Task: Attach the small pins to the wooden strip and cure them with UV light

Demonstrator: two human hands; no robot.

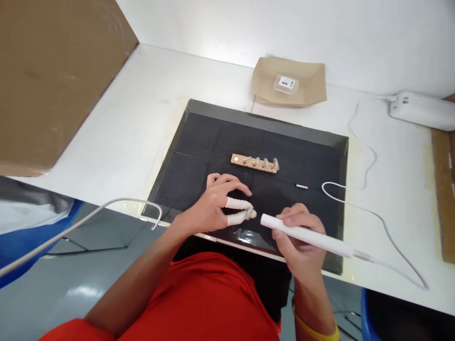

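My left hand (pixel 215 201) wears white finger cots on the thumb and index finger. Those two tips are pinched on a small whitish, partly see-through piece (pixel 252 213), whose kind I cannot make out. My right hand (pixel 306 260) is wrapped round a white pen-shaped corded tool (pixel 329 243). The tool's blunt end points left at the small piece, with a short gap between them. Beyond both hands lies a tan strip (pixel 253 162) on the black mat (pixel 199 142), bearing several small clear tube-like pieces. A short silvery bar (pixel 302 186) rests above my right hand.
A brown paper tray (pixel 313 85) at the back holds a clear, labelled plastic box (pixel 286 84). A white cable (pixel 387 215) curls over the table's right side, near a white power strip (pixel 421 110). Cardboard (pixel 60 71) stands at left; another cable (pixel 88 218) hangs in front of it.
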